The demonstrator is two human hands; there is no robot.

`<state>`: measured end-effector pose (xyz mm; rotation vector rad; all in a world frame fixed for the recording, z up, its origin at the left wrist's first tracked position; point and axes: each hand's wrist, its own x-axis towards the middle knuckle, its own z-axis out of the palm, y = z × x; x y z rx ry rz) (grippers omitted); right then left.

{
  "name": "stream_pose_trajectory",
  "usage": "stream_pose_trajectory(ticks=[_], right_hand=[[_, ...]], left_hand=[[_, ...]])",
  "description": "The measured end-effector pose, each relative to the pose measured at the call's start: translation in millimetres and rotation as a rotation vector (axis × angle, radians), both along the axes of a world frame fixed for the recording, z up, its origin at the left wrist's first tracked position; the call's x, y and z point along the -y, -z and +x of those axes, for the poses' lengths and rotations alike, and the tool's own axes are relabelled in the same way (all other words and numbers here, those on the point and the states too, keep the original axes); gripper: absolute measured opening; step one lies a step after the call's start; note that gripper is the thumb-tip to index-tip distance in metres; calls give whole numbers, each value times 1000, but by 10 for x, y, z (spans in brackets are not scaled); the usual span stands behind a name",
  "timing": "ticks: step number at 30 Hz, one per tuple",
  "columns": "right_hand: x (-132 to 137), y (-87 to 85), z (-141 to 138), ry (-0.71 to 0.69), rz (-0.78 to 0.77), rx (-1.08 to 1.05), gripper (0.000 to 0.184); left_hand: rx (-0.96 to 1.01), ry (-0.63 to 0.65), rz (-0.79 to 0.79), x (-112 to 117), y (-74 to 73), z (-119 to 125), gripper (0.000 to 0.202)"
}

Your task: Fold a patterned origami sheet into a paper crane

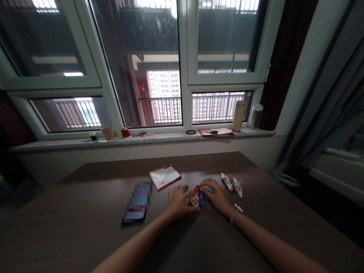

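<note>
Both my hands rest on the dark wooden table [85, 227] and pinch a small folded piece of printed paper [197, 198], red, white and blue. My left hand [178, 203] holds its left side with thumb and fingers closed on it. On its right side and top, my right hand [216, 195] presses with bent fingers; a pale band circles that wrist. A finished folded paper figure [232, 183] of similar printed paper lies just right of my right hand.
A printed leaflet [165, 176] lies flat beyond my left hand, and a phone [137, 203] lies to its left. The windowsill [170, 138] carries small cups, a bracelet, papers and a tall flask [238, 115]. Curtains [327, 94] hang at the right.
</note>
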<state>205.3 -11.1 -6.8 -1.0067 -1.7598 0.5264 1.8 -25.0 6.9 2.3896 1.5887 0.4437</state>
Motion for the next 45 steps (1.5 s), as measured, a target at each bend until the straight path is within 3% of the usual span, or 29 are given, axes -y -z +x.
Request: stream_pose_trajectory(ticks=[10,45], right_hand=[[-27,18,-14,83,-5,-3,15],[-4,2,-22,38,39,51,17]], left_hand=[[-5,2,-23,15,-38,9,69],[6,5,4,-5,16,2,69]])
